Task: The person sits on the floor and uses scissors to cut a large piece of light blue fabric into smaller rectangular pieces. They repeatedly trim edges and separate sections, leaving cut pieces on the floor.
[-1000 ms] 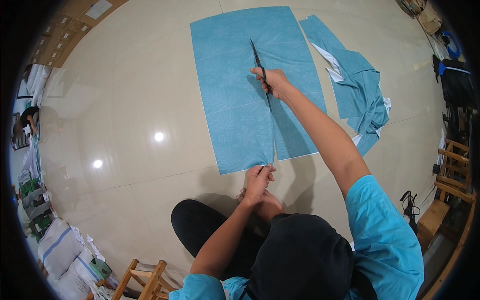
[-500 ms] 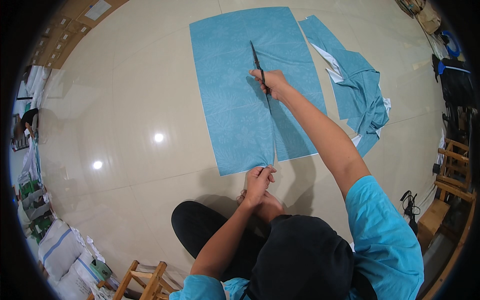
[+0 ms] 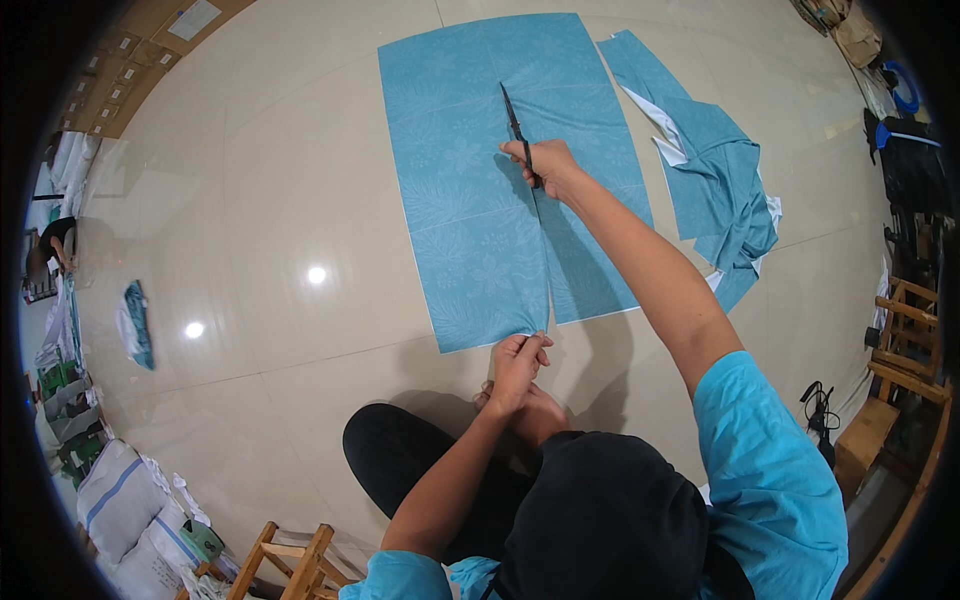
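Observation:
A large teal patterned fabric piece [image 3: 460, 150] lies flat on the floor, with a slit running up from its near edge. My right hand [image 3: 545, 165] is closed round the handles of black scissors [image 3: 514, 117], whose blades point away from me over the middle of the fabric at the slit's far end. At the near edge, my left hand [image 3: 520, 358] pinches the fabric's border just left of the slit, close to my bare foot [image 3: 540, 412]. To the right lies a crumpled heap of the same teal fabric [image 3: 720, 150] with white underside showing in places.
A small teal and white cloth piece [image 3: 135, 325] is on the floor at the left. Another person [image 3: 55, 245] is at the far left edge. White sacks [image 3: 120, 495], a wooden stool [image 3: 290, 560], cardboard boxes [image 3: 125, 75] and a wooden rack [image 3: 910, 335] stand around the tiled floor.
A small teal and white cloth piece now shows on the floor at the left, near the other person. My hands and the scissors have hardly moved.

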`<state>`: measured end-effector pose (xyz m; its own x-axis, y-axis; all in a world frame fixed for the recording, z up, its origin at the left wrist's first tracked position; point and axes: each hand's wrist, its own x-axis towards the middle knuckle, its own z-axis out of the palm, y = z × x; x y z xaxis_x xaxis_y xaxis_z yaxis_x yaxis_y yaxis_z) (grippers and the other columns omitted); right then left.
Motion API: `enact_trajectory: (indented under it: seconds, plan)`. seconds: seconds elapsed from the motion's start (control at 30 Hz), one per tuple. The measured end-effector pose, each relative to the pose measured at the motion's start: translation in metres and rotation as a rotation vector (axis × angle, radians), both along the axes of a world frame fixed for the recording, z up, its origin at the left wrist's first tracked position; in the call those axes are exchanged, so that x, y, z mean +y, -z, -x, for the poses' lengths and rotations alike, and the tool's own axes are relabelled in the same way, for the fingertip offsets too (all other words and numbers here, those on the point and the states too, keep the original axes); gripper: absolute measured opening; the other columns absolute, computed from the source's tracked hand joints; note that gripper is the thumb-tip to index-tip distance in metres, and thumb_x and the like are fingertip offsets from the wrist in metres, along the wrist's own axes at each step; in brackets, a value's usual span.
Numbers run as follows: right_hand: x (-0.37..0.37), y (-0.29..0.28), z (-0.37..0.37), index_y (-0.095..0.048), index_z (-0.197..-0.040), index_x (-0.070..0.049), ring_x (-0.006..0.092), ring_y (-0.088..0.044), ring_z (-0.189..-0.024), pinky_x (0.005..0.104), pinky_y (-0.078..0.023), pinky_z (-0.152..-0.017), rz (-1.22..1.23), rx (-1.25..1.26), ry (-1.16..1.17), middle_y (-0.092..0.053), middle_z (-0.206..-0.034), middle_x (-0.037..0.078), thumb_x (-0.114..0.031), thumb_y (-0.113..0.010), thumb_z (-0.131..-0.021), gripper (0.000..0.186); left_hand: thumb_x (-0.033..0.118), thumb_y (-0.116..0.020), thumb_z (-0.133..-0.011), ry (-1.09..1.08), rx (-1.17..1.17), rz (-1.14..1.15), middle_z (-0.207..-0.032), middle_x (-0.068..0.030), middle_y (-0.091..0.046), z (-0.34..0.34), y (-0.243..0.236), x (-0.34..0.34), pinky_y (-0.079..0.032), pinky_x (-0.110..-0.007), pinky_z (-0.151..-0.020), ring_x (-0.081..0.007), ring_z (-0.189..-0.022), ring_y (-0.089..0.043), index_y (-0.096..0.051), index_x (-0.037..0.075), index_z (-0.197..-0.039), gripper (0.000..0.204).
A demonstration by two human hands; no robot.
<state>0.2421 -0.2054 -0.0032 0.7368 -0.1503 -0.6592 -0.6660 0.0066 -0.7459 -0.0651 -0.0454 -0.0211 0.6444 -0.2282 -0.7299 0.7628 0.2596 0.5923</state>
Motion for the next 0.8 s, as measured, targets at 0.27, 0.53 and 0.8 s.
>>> enact_trajectory:
  seconds: [0.27, 0.53, 0.8]
  plan:
    - [0.003, -0.012, -0.017, -0.070, -0.093, 0.001, 0.0137, -0.052, -0.059, 0.0306, -0.042, -0.053, -0.045, 0.010, 0.037, -0.055, -0.071, 0.003, -0.040, -0.090, -0.082, 0.047, 0.021, -0.064, -0.110, 0.004, 0.005, -0.002, -0.070, -0.0019, -0.061, 0.000, 0.000, 0.000, -0.029, -0.021, -0.048, -0.0018, -0.051, -0.038, -0.074, -0.003, -0.101, 0.028]
    - [0.007, -0.014, -0.032, -0.069, -0.091, 0.000, 0.0137, -0.053, -0.061, 0.0295, -0.043, -0.054, -0.045, -0.008, 0.042, -0.056, -0.072, 0.003, -0.034, -0.090, -0.083, 0.041, 0.021, -0.065, -0.109, -0.015, 0.021, 0.017, -0.070, -0.0020, -0.061, 0.000, 0.000, 0.000, -0.029, -0.021, -0.048, -0.0016, -0.052, -0.039, -0.075, -0.003, -0.100, 0.028]
    - [0.006, -0.005, -0.036, -0.069, -0.089, -0.001, 0.0132, -0.054, -0.060, 0.0293, -0.044, -0.052, -0.012, -0.008, 0.036, -0.060, -0.074, 0.005, -0.031, -0.090, -0.084, 0.037, 0.020, -0.065, -0.109, -0.029, -0.008, 0.012, -0.068, -0.0026, -0.064, 0.002, 0.006, 0.000, -0.027, -0.022, -0.047, -0.0017, -0.050, -0.039, -0.077, -0.001, -0.100, 0.026]
